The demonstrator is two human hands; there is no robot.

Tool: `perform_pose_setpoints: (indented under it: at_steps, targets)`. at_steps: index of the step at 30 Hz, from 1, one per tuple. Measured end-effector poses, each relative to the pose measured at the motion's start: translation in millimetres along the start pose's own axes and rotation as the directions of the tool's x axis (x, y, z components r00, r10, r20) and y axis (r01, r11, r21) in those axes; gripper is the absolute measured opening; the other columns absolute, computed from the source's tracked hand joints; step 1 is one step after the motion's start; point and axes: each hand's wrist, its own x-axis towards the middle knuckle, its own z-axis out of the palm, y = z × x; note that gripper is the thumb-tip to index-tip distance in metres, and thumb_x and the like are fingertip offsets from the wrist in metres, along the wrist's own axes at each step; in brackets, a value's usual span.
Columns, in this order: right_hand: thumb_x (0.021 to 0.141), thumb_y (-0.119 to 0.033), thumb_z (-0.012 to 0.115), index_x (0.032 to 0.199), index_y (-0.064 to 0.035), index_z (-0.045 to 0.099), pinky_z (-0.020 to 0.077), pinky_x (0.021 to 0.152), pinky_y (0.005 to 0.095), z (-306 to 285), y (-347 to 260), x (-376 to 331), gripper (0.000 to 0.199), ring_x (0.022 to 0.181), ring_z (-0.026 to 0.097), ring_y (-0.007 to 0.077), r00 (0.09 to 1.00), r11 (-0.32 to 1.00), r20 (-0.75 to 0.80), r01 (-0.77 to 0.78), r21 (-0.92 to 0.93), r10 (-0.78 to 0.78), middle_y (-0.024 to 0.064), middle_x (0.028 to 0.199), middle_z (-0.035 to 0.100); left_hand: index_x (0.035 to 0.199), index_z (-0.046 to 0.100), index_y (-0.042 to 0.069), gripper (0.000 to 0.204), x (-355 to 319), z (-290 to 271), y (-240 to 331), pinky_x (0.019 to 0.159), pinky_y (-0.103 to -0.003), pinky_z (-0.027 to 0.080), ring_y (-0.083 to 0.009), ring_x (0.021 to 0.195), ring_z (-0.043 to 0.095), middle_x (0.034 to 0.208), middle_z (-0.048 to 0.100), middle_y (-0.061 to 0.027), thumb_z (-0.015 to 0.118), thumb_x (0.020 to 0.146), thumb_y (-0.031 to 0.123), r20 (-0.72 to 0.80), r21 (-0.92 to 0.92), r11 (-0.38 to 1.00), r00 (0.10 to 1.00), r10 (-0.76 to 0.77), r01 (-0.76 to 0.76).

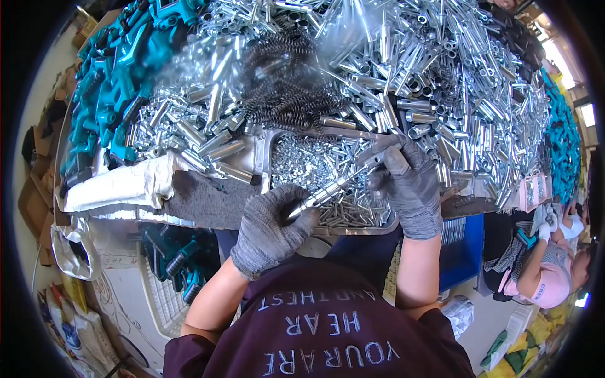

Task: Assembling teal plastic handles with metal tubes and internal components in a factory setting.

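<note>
Grey knitted gloves cover both of my hands. My left hand (277, 222) is closed round the lower end of a shiny metal tube assembly (326, 191), which slants up to the right. At its thinner upper end, the fingers of my right hand (406, 176) pinch the rod; the fingertips partly hide it. Below the tube assembly, a metal tray (265, 160) holds small bright fittings and short pins. Behind the tray lies a heap of dark coil springs (287, 85).
Metal tubes and rods (435, 57) pile high across the table. Teal tool housings (110, 94) are heaped at the left, more at the far right. Below stand a white basket (154, 293) and a blue bin (463, 252). A co-worker in pink (545, 274) works at the right.
</note>
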Motion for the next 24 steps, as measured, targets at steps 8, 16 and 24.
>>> perform_pose_setpoints:
  at_steps: [8,16,24]
  targets:
    - [0.091,-0.025,0.062,0.1,-0.004,0.063,0.0503,0.051,0.0172,15.3,-0.5,-3.6,0.023,0.067,0.065,0.0094,0.998,0.999,0.061,0.01,-0.041,-0.008,0.0052,0.083,0.066,0.094,0.064,-0.005,0.026,4.4,3.5,1.6,0.061,-0.027,0.048,-0.0101,0.064,0.058,0.071,0.064,-0.0085,0.066,0.081,0.017,0.049,-0.117,0.989,0.995,-0.085,0.09]
    - [0.091,-0.03,0.061,0.101,-0.0043,0.068,0.0475,0.075,0.0262,12.3,17.5,2.9,0.029,0.083,0.06,0.0113,0.914,0.899,0.255,0.373,-0.23,-0.314,0.0023,0.09,0.066,0.092,0.064,-0.005,0.025,8.9,-7.2,25.5,0.057,-0.029,0.044,-0.0107,0.06,0.052,0.064,0.059,-0.006,0.059,0.088,0.019,0.169,-0.065,0.985,0.975,-0.146,0.159]
    - [0.093,-0.047,0.051,0.113,-0.0019,0.064,0.0486,0.064,0.0224,20.5,26.4,-5.2,0.051,0.079,0.058,0.01,0.99,0.973,0.09,0.123,-0.197,-0.106,0.004,0.095,0.065,0.096,0.065,-0.003,0.026,14.9,-25.7,31.7,0.059,-0.03,0.045,-0.0107,0.062,0.051,0.067,0.059,-0.0056,0.061,0.089,0.022,0.332,-0.055,0.95,0.903,-0.272,0.307]
